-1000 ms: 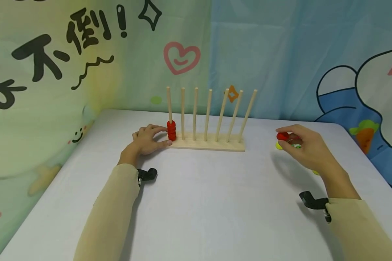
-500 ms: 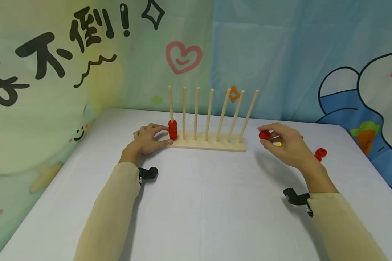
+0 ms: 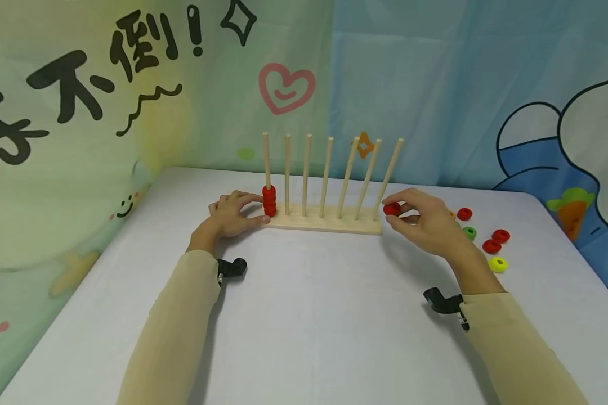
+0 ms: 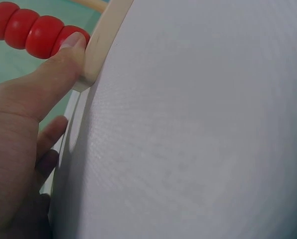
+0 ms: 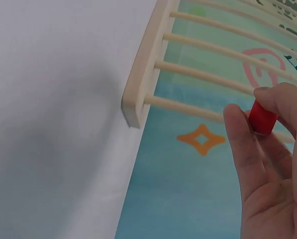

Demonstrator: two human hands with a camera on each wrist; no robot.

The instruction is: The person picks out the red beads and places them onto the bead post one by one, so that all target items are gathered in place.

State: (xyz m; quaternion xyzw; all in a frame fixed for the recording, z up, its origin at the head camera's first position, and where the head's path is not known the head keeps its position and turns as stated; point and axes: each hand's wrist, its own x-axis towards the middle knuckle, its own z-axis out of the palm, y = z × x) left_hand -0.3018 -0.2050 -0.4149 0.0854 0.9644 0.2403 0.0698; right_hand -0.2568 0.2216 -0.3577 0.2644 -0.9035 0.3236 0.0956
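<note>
A pale wooden peg rack [image 3: 324,224] with several upright pegs stands toward the back of the table. Red beads [image 3: 269,201] are stacked on its leftmost peg. My left hand [image 3: 231,216] holds the rack's left end, with the thumb on the base beside the lowest bead [image 4: 69,37] in the left wrist view. Between thumb and fingertips my right hand [image 3: 423,222] pinches a loose red bead [image 3: 392,208], raised just off the rack's right end. The right wrist view shows this red bead [image 5: 262,119] in front of the pegs, its lower side uncovered.
Loose beads lie on the white table [image 3: 304,315] at the right, among them a green bead [image 3: 469,232], a yellow bead [image 3: 498,264] and red beads [image 3: 501,235]. A printed cloth backdrop [image 3: 395,84] hangs behind the table.
My right hand has carried the red bead leftward, from the loose beads to the rack's right end, uncovering several beads behind it. My left hand stays at the rack.
</note>
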